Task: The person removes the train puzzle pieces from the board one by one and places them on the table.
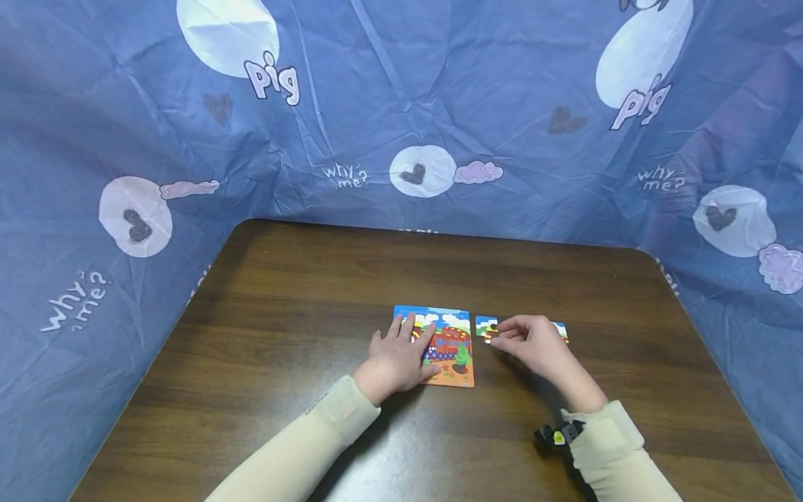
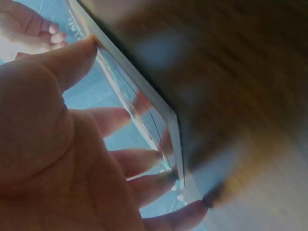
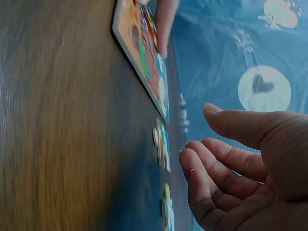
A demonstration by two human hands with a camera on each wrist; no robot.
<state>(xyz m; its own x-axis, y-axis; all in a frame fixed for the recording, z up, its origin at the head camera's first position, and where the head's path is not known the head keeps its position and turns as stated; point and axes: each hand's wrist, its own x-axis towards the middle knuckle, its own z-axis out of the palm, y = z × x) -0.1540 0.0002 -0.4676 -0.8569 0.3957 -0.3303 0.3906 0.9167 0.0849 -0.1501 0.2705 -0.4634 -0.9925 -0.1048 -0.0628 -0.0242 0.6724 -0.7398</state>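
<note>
My left hand (image 1: 398,355) lies spread over a puzzle board (image 1: 458,366) showing a red train, green plants and a cloudy sky. In the left wrist view, its thumb and fingertips touch the board (image 2: 139,96) along the rim and surface. To the right of the board lies a loose jigsaw piece (image 1: 484,325). Above this piece hovers my right hand (image 1: 533,341), fingers loosely bent. The right wrist view shows a gap between thumb and fingers with nothing in it. A second jigsaw piece (image 1: 560,329) is partly hidden behind the right hand.
The brown wooden table (image 1: 301,314) has rounded far corners. A blue printed cloth (image 1: 351,104) hangs behind it and along both sides. A black strap device (image 1: 558,436) sits at my right sleeve.
</note>
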